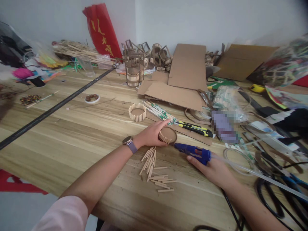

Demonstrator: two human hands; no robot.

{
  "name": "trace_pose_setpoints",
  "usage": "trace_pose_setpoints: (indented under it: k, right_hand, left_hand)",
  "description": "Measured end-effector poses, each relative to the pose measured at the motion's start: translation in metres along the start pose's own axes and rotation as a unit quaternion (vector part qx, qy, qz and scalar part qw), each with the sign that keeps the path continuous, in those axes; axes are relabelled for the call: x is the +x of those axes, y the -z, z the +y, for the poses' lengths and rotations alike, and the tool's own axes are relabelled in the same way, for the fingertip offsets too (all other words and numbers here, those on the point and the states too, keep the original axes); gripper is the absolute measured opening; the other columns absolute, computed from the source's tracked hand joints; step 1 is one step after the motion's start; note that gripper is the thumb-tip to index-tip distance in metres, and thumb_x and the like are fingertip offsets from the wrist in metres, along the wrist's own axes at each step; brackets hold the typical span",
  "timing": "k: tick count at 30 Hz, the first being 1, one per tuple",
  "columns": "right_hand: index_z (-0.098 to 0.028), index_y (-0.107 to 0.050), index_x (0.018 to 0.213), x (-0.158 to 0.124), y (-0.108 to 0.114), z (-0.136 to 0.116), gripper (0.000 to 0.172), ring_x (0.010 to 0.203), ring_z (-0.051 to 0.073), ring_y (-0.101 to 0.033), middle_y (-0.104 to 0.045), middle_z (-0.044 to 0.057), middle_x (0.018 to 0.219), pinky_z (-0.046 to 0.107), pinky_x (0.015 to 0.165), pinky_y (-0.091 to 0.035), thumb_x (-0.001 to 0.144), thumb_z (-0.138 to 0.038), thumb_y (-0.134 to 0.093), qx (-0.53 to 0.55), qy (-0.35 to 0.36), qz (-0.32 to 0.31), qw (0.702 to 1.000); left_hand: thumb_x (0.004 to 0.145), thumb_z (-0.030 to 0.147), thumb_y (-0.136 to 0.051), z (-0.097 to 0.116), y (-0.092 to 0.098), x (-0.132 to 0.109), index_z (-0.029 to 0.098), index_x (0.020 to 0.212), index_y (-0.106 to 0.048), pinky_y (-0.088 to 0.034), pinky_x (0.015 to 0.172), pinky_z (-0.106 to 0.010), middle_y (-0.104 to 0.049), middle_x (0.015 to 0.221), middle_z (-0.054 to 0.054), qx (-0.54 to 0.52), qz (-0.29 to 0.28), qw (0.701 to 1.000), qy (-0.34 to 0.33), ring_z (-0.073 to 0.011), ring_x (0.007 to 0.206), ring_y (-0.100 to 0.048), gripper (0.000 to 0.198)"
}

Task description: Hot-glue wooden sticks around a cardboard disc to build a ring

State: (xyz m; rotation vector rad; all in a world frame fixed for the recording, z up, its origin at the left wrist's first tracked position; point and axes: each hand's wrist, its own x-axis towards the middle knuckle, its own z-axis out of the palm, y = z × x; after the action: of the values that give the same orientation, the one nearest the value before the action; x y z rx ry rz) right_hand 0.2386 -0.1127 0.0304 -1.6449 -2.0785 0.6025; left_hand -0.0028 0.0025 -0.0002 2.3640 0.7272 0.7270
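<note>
My left hand, a watch on its wrist, is closed around the left side of a small round basket. Short wooden sticks line part of the basket's wall; the rest of its rim is bare. My right hand grips a blue glue gun, its nozzle at the basket's right edge. A long clear glue stick runs out of the gun's back. Below the basket lies a loose pile of short wooden sticks. A ring of upright sticks on a round base stands just behind my left hand.
Yellow-black utility knives and packaged chopsticks lie behind the basket. Flat cardboard covers the back middle. Black cables coil at the right. A dark metal bar crosses the left. Small stick lanterns stand at the back.
</note>
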Motion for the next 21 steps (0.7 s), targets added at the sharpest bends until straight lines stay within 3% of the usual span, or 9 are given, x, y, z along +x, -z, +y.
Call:
trace_pose_setpoints:
  k: [21]
  right_hand:
    - [-0.020,-0.073,0.085,-0.0010,-0.0021,0.0004,0.043,0.074,0.026,-0.071,-0.076,0.008,0.082,0.035,0.070,-0.057,0.084,-0.052,-0.045,-0.033,0.008,0.008,0.999]
  left_hand:
    - [0.066,0.034,-0.081,0.0015,0.0016,0.0006,0.019,0.148,-0.024,-0.030,0.115,-0.047,-0.037,0.149,-0.016,0.004,-0.006,1.000,0.008,-0.0321,0.138,-0.036,0.102]
